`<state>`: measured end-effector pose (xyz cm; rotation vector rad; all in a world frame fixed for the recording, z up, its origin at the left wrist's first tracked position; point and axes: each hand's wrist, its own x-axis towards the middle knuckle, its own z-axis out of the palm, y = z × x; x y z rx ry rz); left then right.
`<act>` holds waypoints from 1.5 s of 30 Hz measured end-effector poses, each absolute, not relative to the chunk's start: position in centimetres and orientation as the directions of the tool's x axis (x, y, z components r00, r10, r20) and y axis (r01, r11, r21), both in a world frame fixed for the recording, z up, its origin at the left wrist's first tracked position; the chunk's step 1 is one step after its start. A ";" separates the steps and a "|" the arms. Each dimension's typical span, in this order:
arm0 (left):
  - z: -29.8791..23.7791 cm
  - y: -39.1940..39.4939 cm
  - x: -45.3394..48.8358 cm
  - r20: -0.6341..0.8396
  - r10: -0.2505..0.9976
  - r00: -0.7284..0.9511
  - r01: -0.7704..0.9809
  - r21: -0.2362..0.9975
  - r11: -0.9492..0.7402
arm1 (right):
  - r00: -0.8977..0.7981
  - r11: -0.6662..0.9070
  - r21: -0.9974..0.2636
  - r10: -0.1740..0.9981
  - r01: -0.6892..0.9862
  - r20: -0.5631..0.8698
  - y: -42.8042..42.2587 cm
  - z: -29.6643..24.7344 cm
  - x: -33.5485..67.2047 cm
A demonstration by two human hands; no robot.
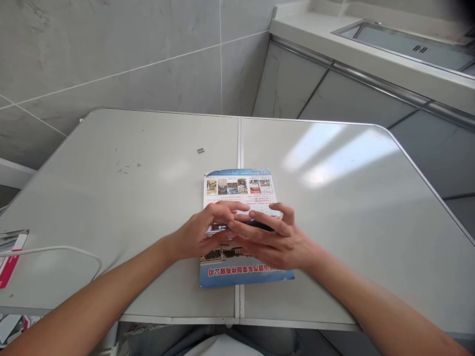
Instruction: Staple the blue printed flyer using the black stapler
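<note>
A stack of printed leaflets (239,190) with a blue border, small photos and red text lies flat in the middle of the grey folding table (334,198). Both my hands meet above its middle. My left hand (204,232) has its fingers curled and pinched towards my right hand. My right hand (276,240) has its fingers pressed together over a small dark object (256,225), mostly hidden between the two hands. I cannot make out what that object is.
A small metal piece (201,150) and some specks lie on the table's far left half. A white cable (55,249) loops at the left edge beside a red and white paper (9,254). A counter with a steel sink (401,42) stands at the back right.
</note>
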<state>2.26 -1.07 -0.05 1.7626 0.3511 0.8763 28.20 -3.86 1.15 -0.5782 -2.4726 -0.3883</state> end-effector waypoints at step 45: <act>-0.8 12.9 -0.8 0.225 0.940 0.256 0.908 0.279 -0.314 | -0.222 0.286 -0.298 0.947 0.911 0.232 3.1 -2.6 34.8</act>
